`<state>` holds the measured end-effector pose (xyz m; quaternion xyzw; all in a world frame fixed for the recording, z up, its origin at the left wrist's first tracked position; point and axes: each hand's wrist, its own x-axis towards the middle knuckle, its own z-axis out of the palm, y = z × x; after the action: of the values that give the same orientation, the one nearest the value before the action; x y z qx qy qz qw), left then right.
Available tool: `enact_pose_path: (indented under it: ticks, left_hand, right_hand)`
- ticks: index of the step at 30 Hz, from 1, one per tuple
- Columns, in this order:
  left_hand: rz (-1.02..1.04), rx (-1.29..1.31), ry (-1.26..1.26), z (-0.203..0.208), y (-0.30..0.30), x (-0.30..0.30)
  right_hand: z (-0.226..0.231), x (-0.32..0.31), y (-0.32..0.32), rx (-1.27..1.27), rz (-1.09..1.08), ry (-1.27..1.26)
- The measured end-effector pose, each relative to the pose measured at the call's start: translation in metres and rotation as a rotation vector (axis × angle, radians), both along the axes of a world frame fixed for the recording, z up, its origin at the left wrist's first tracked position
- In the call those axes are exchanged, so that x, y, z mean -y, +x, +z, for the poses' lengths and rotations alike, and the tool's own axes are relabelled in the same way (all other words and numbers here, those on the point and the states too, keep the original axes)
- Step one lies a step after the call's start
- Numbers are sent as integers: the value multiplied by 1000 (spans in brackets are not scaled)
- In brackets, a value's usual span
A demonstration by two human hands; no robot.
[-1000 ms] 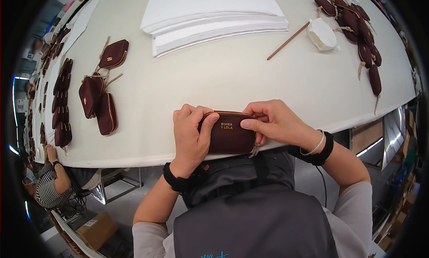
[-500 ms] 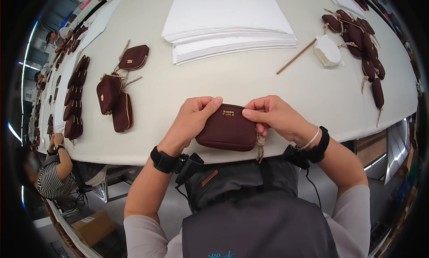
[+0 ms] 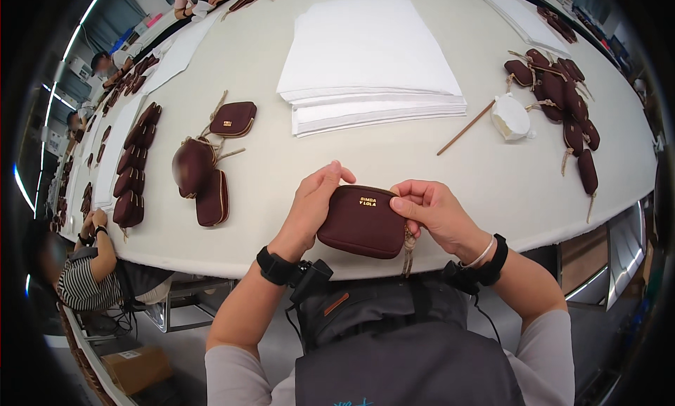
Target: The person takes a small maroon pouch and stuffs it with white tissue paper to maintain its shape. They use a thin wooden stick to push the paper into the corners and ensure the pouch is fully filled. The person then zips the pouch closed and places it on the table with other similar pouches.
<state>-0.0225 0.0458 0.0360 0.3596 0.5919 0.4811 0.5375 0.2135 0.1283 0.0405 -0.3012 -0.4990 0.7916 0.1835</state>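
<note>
A dark burgundy zip pouch with gold lettering on its front is held upright just above the table's near edge. My left hand grips its left side, thumb raised beside the top corner and the other fingers mostly hidden behind. At the upper right corner, by the zip, my right hand pinches the pouch between thumb and fingers. A knotted beige cord hangs down from the pouch's right side, below my right fingers.
White sheets lie stacked ahead. Several similar pouches lie at left, beside rows of more pouches. A brown stick, a white wrapped bundle and a pouch heap sit at right. A co-worker sits at left.
The view has shifted, so the table appears lower. My left thumb has come off the pouch's top edge, and the pouch tilts slightly more. My right hand keeps its pinch at the corner.
</note>
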Motion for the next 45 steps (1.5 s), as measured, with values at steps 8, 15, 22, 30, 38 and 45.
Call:
enact_pose_path:
  ticks: [8,15,22,30,38,45]
  left_hand:
    - [162,670,202,17,61,32]
    - [78,700,65,13,33,33]
    - [-179,587,33,13,10,41]
    - [-68,242,195,8,9,58]
    - [118,207,221,4,-1,63]
    - [276,411,266,-2,-1,62]
  right_hand:
    - [8,18,-5,-81,-236,124]
    - [15,-23,22,222,30,663]
    - [-11,-134,83,820,-37,1566]
    - [-3,-139,64,689,174,1912]
    - [31,-69,32,-272,-482,728]
    - [-20,12,55,281,-210,527]
